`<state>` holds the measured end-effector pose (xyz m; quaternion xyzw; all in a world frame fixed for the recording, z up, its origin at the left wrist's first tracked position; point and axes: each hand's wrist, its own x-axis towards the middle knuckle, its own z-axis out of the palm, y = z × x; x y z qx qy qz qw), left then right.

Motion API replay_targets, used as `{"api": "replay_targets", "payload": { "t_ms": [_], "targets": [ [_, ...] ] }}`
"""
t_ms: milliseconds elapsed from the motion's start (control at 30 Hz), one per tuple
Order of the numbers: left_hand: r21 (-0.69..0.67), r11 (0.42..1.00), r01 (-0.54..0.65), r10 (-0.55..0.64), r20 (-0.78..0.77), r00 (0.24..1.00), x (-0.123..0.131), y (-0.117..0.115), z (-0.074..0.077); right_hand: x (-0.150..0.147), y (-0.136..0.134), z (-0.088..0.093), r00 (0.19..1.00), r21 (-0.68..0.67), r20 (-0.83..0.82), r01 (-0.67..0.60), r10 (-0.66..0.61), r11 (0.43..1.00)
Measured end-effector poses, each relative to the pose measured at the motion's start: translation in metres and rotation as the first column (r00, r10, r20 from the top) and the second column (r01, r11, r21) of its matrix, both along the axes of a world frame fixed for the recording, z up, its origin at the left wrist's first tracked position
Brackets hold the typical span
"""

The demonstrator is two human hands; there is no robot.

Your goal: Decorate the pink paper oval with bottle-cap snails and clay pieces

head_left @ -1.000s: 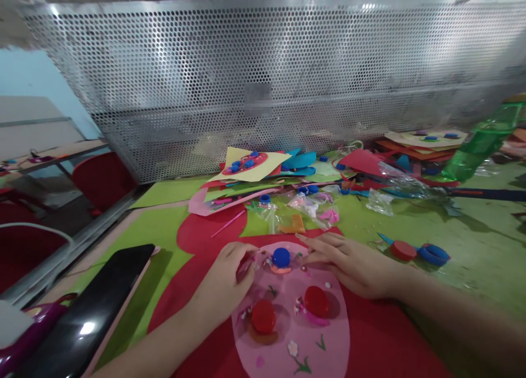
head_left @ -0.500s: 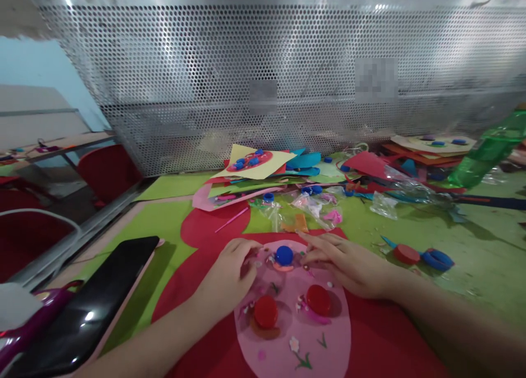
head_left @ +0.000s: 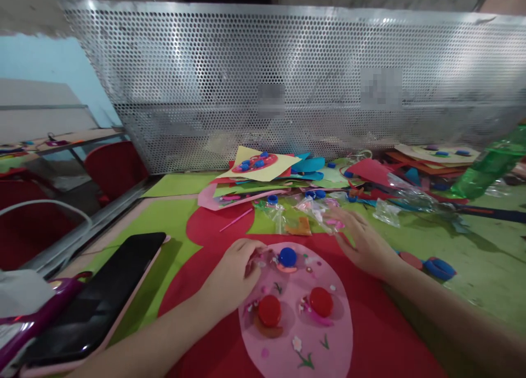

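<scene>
A pink paper oval [head_left: 304,328] lies on a large red paper shape [head_left: 390,334]. On the oval stand a blue bottle cap [head_left: 287,257] and two red caps, one on the left [head_left: 269,310] and one on the right [head_left: 321,302], with small clay pieces beside them. Little flowers and green leaves decorate its lower part. My left hand [head_left: 234,271] rests at the oval's upper left edge, fingers bent and apart from the thumb. Over the red paper's upper right, my right hand [head_left: 364,244] reaches with fingers extended towards the clear plastic packets [head_left: 318,211]. Its fingertips are slightly blurred; I see nothing held.
A phone [head_left: 102,290] and a purple-handled tool [head_left: 41,318] lie at left. Behind are a pink stick [head_left: 236,219], an orange piece [head_left: 299,226] and stacked coloured papers [head_left: 263,170]. A green bottle [head_left: 489,164] is at right; a perforated metal panel [head_left: 230,66] stands behind the table.
My right hand has lifted off the oval's upper right and moved away and to the right, towards the packets. My left hand stays at the oval's edge. The whole view has shifted slightly.
</scene>
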<state>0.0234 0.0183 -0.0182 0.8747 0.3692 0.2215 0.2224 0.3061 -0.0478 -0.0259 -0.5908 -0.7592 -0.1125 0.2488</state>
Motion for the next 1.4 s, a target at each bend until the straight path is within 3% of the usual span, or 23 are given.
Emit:
{"api": "replay_targets", "payload": {
  "t_ms": [100,267,433,633,833,933,1100,1133,1200,1233,1400],
  "targets": [
    [-0.005,1.0,-0.009,0.009,-0.004,1.0,0.0,-0.001,0.001,0.012,0.008,-0.01,0.986,-0.002,0.04,0.16,-0.159,0.987],
    [0.016,1.0,-0.013,0.013,-0.001,1.0,0.0,0.0,0.001,0.016,0.011,-0.02,0.977,-0.043,0.111,0.187,-0.182,0.981],
    [0.048,0.999,0.01,-0.01,-0.005,1.0,-0.001,-0.001,-0.001,0.008,0.019,-0.004,0.963,-0.042,0.14,0.237,-0.229,0.971],
    [0.058,0.998,0.026,-0.026,-0.006,1.0,0.0,-0.002,0.001,-0.016,0.054,0.016,0.958,-0.091,0.116,0.275,-0.264,0.957],
    [0.065,0.998,0.0,-0.002,0.03,1.0,-0.002,0.0,0.005,-0.025,0.077,0.021,0.954,-0.171,-0.095,0.267,-0.286,0.948],
    [0.055,0.998,0.0,-0.003,0.067,0.998,-0.003,0.002,0.005,-0.026,0.069,0.037,0.928,-0.195,-0.295,0.175,-0.228,0.965],
    [0.011,1.0,0.018,-0.02,0.164,0.986,-0.002,-0.004,0.008,-0.055,0.03,0.055,0.83,-0.263,-0.556,-0.127,-0.043,0.956],
    [0.005,0.999,0.035,-0.035,0.185,0.982,-0.002,-0.007,0.01,-0.063,0.021,0.056,0.798,-0.283,-0.602,-0.19,-0.02,0.94],
    [-0.006,0.997,0.075,-0.072,0.226,0.971,-0.002,-0.016,0.015,-0.076,0.004,0.055,0.63,-0.287,-0.777,-0.358,0.002,0.888],
    [-0.01,0.996,0.091,-0.086,0.245,0.966,-0.002,-0.02,0.018,-0.081,-0.004,0.054,0.589,-0.283,-0.808,-0.384,-0.003,0.879],
    [-0.053,0.989,0.138,-0.116,0.304,0.946,0.0,-0.039,0.027,-0.092,-0.031,0.06,0.555,-0.322,-0.831,-0.529,0.033,0.785]
  ]
}}
